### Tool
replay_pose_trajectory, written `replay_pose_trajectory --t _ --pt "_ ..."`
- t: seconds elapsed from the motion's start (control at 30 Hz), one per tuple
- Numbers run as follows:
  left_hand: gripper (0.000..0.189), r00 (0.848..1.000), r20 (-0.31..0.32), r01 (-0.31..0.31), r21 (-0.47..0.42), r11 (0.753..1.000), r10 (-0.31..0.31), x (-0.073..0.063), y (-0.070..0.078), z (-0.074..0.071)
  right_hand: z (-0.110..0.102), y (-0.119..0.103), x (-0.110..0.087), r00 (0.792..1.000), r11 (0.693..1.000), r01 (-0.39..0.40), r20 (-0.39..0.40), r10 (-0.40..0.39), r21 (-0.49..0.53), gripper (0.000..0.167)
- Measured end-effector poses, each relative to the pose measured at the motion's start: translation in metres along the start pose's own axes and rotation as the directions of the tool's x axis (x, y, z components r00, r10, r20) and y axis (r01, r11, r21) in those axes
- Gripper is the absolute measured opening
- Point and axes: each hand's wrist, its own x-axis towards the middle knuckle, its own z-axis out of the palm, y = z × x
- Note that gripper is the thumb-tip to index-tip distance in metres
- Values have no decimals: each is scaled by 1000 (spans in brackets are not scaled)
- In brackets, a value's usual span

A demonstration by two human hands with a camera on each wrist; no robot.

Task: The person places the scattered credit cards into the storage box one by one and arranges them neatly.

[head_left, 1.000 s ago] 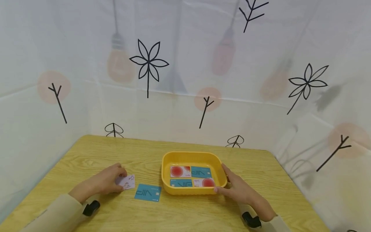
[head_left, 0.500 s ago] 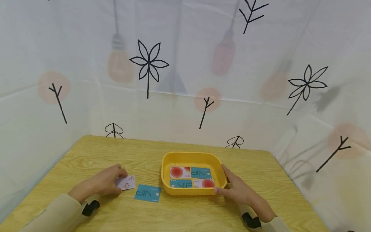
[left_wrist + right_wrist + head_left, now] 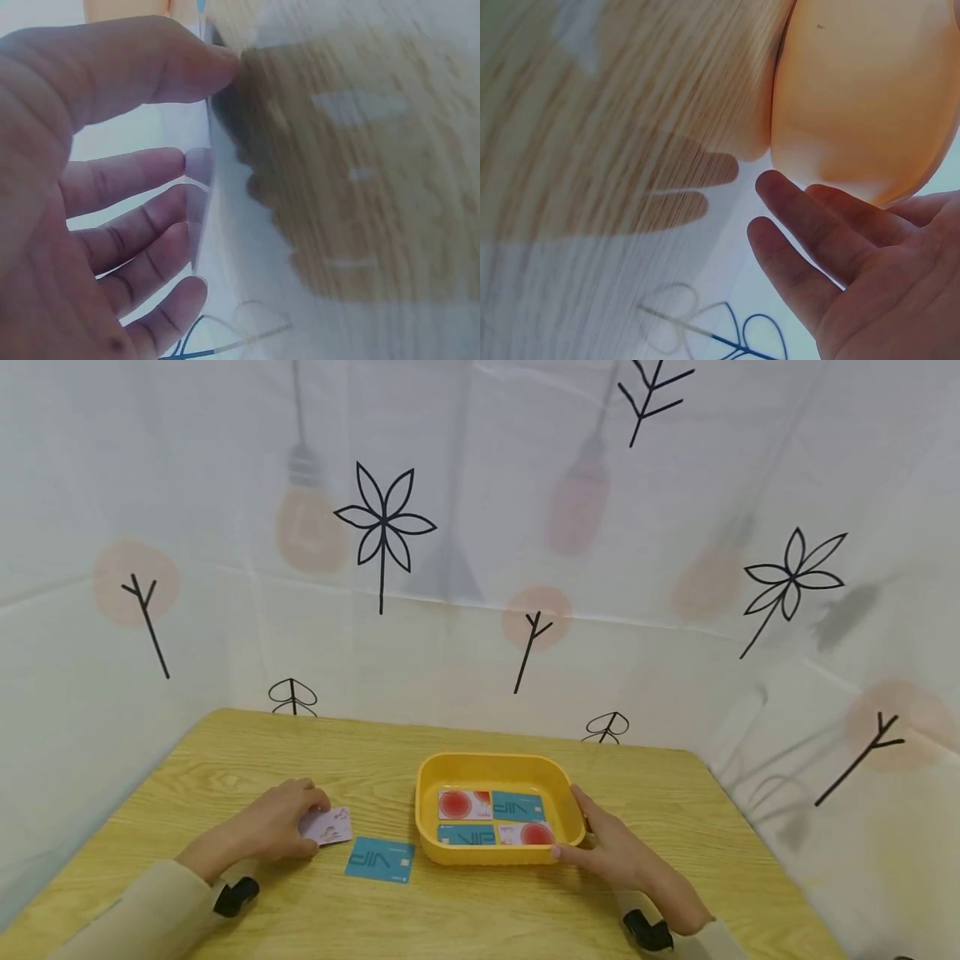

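My left hand (image 3: pixel 273 827) grips a white card with a small floral print (image 3: pixel 330 826) at the table's left, its thumb on the near edge and fingers on the far edge. In the left wrist view the card (image 3: pixel 198 166) stands nearly edge-on, close over the wood. A blue VIP card (image 3: pixel 379 860) lies flat between that hand and a yellow plastic tray (image 3: pixel 495 855). My right hand (image 3: pixel 618 846) holds the tray's right end, thumb at the front rim and fingers along the side. Inside lie blue VIP cards (image 3: pixel 517 807) and white cards with red circles (image 3: pixel 455 806).
The wood-grain table (image 3: pixel 360 752) has rounded back corners. A pale printed cloth (image 3: pixel 465 677) hangs behind it and along both sides. Black wrist straps (image 3: pixel 236 897) circle both sleeves.
The white card in my left hand has risen a little and turned slightly. My right hand and the tray stay in place.
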Motion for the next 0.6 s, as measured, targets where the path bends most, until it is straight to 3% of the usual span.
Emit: replay_pose_trajectory --t 0.23,0.6 --pt "46 994 -79 -71 16 997 72 7 5 -2 -1 -1 -1 1000 1000 -10 3 10 3 106" --pt "46 983 -151 -109 4 994 108 24 23 -6 -2 -4 -1 1000 1000 -19 6 19 3 107"
